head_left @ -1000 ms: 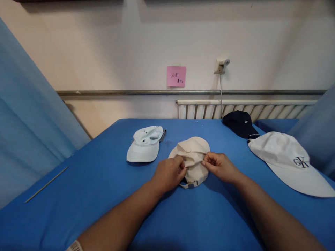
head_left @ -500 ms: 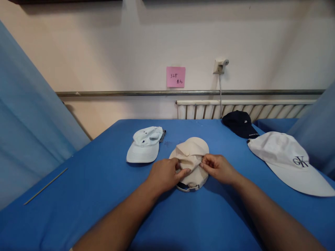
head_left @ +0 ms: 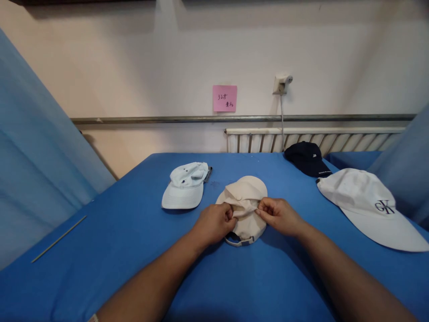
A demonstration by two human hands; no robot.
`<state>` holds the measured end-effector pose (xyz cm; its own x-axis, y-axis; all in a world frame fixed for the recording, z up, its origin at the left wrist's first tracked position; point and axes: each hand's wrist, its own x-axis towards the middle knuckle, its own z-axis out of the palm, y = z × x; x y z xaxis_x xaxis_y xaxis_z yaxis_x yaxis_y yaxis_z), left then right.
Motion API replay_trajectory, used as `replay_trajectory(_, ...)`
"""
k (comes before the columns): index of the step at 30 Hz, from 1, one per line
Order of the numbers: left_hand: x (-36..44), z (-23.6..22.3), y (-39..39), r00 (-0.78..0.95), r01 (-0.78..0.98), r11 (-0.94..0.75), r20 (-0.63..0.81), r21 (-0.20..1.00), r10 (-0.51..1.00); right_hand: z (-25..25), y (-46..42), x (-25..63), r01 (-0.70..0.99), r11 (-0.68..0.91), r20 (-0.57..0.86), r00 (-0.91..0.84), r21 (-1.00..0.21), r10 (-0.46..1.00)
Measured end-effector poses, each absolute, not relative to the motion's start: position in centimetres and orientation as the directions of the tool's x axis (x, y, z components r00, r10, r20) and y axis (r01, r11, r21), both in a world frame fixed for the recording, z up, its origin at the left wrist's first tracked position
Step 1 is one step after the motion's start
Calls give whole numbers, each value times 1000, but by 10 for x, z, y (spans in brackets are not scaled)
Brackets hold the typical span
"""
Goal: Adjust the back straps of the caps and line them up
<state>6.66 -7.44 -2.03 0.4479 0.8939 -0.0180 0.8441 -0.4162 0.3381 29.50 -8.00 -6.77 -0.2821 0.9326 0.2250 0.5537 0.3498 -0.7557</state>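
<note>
The cream cap (head_left: 244, 193) lies mid-tabletop (head_left: 134, 232), its brim toward the wall and its back strap toward the person. Both hands are closed on it: the left hand (head_left: 214, 222) grips the crown's creased fabric on one side, the right hand (head_left: 280, 216) pinches it on the other. To the left sits a pale blue cap (head_left: 185, 190); to the right, a navy cap (head_left: 304, 158) and a white cap (head_left: 372, 205) just beside each other

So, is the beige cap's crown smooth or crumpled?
Crumpled: folds run across the beige cap between the left hand and the right hand, both pinching its fabric.
</note>
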Motion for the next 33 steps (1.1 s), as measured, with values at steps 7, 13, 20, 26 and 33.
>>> replay_trajectory(7,73,-25,-101,630,768,-639,224,-39,744,-69,-79,293,555,358,243,-272,-751,931)
replay_trajectory(13,74,-21,-100,614,769,-631,155,101,774,-67,-80,294,559,364,248,-274,-745,929)
replay_trajectory(20,68,-6,-91,403,892,-413,90,184,911,-69,-80,295,550,377,257,-285,-745,923)
replay_trajectory(26,69,-12,-86,361,919,-359,20,164,932,-70,-81,294,570,381,253,-294,-728,922)
replay_trajectory(33,70,-25,-81,392,900,-388,24,199,920,-67,-83,293,578,379,250,-292,-723,923)
